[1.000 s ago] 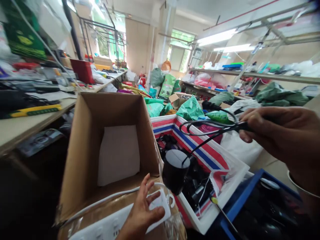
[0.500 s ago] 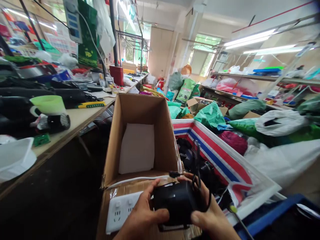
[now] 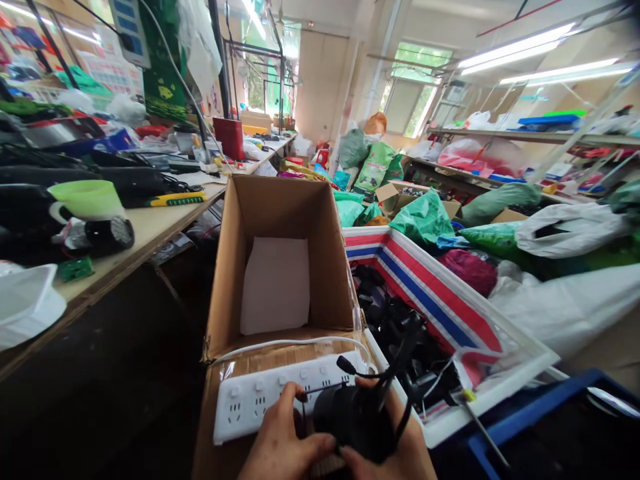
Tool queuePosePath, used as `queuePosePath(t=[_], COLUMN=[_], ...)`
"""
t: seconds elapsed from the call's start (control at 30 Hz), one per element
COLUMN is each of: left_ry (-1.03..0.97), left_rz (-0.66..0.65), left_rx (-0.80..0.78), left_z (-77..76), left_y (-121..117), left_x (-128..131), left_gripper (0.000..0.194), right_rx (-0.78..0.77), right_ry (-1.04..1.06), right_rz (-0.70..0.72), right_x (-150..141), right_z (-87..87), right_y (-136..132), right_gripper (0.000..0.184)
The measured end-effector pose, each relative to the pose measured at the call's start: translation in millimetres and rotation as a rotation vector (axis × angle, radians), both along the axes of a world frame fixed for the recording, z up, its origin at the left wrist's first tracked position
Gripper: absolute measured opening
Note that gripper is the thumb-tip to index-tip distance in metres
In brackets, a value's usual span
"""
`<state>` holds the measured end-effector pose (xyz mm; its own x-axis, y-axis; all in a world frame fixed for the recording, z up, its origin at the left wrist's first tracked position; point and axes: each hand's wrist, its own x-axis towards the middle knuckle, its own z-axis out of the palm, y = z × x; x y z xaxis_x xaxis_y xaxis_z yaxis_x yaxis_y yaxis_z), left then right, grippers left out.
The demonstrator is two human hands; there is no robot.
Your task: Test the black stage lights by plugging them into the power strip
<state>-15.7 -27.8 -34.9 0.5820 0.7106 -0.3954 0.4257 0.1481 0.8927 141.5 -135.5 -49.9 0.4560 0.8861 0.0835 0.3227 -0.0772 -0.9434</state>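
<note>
A: What lies to the left of the cardboard box (image 3: 280,213)?

B: A long wooden workbench (image 3: 150,227), crowded with a lime-green plastic cup (image 3: 87,199), a green circuit board (image 3: 75,269) and a yellow-handled tool (image 3: 177,198).

A: And at the box itself?

B: A white pad (image 3: 275,287) lies inside (foam or card, I can't tell which). A white power strip (image 3: 265,400) lies on the flap nearest the person, with its white cord (image 3: 290,342) curving along the box's front edge.

A: Where are the hands?

B: Just in front of the box, over the right end of the strip. The left hand (image 3: 280,440) is closed on a black cylinder (image 3: 350,420), with its fingers curled over the near side. The right hand (image 3: 400,443) is closed on the far side, with a thin black cable (image 3: 400,373) rising beside it.

A: Which step would you call this?

B: I'd judge it to be handling and checking the black cylinder above the strip, not packing it. Both hands are busy with it, so the next move calls for freeing one of them and keeping the loose cable under control.

A: And right of the box?

B: A white crate (image 3: 500,393) lined with red, white and blue striped cloth (image 3: 425,287), holding a heap of black cables (image 3: 385,320).
</note>
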Motion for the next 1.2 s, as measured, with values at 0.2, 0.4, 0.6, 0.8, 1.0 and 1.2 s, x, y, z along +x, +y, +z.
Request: queuePosePath(t=[0.2,0.4,0.6,0.8,1.0,1.2], left_ry=[-0.042,-0.116,-0.207,-0.331,-0.419,-0.517], left_rz=[-0.092,-0.012,-0.030,0.104,0.442,0.612], left_rx=[-0.044,-0.321,-0.359,-0.376,-0.258,-0.336], left_z=[0.9,-2.9,-8.3,1.9,12.4,17.1], left_y=[4,3,0,9,28,32], left_x=[-20,-35,-40,-58,-57,-47], left_gripper=[0.037,0.056,0.056,0.056,0.063,0.056], right_rx=[-0.184,-0.270,-0.055,0.120,0.052,0.006], right_ry=[0.276,0.023,-0.193,-0.262,-0.209,-0.289], right_rz=[0.292,0.180,0.379,-0.034,-0.160,-0.102], right_x=[25,60,34,40,42,34], right_z=[2.1,-8.0,-9.6,-17.5,-35.7,-29.0], right_y=[-14,3,30,22,21,25], right_gripper=[0.091,0.044,0.039,0.013,0.025,0.021])
